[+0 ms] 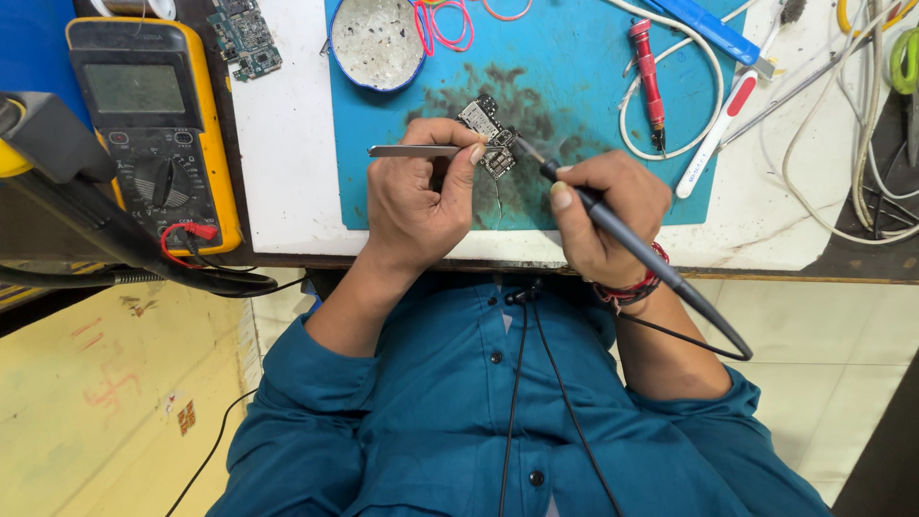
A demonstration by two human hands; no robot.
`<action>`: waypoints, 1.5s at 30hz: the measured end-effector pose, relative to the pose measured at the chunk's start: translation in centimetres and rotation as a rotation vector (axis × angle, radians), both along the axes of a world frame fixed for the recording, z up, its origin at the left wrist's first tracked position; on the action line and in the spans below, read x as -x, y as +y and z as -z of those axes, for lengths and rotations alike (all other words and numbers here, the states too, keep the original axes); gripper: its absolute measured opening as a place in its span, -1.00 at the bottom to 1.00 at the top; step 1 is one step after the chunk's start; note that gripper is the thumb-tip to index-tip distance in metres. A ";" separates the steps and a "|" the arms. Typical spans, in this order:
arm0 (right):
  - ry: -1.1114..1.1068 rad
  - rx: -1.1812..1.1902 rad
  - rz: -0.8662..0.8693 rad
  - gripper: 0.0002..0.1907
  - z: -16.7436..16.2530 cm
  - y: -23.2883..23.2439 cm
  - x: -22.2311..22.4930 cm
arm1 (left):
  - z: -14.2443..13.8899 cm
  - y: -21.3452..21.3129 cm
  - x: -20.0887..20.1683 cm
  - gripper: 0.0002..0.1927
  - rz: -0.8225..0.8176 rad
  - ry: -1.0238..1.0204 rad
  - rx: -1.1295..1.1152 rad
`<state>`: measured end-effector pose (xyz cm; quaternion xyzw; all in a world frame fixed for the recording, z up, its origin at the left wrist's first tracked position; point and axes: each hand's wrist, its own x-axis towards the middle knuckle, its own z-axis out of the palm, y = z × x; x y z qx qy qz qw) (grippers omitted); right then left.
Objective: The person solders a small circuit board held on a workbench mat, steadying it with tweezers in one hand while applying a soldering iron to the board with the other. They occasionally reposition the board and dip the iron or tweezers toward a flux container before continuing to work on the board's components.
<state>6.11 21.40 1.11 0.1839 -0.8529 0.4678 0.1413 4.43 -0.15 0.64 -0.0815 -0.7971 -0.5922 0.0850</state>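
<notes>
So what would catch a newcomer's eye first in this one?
Probably the two hands meeting mid-frame over the stained blue mat: the left hand holds metal tweezers against a small circuit board, while the right hand brings a soldering iron tip to it. Next, the yellow multimeter at the bench's left edge.

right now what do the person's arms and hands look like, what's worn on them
Both arms wear teal sleeves pushed up past the elbows. The right hand has red thread bands at the wrist. The left hand and wrist are bare; no gloves.
</notes>
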 end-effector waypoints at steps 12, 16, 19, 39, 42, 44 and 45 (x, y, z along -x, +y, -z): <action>0.003 -0.022 -0.066 -0.88 -0.5 -0.5 0.3 | 0.0 0.0 0.0 -0.94 -0.008 -0.020 0.013; 0.014 -0.024 -0.071 -0.87 -0.4 -0.4 0.3 | -0.1 0.0 0.0 -0.94 -0.005 0.009 0.019; 0.019 -0.025 -0.071 -0.88 -0.4 -0.4 0.4 | -0.1 0.1 0.0 -0.94 -0.005 -0.004 0.024; 0.004 0.000 -0.032 -0.90 0.3 -0.2 0.1 | 0.3 0.0 0.0 -0.94 -0.003 0.003 0.015; 0.008 0.048 0.047 -0.84 0.4 -0.3 -0.1 | 0.2 -0.1 0.0 -0.94 -0.001 -0.009 0.016; 0.052 0.053 0.092 -0.75 0.5 -0.5 -0.1 | 0.2 -0.2 0.0 -0.94 0.002 -0.017 0.011; 0.060 0.039 0.078 -0.75 0.4 -0.4 -0.1 | 0.1 -0.2 0.0 -0.94 0.005 -0.015 0.005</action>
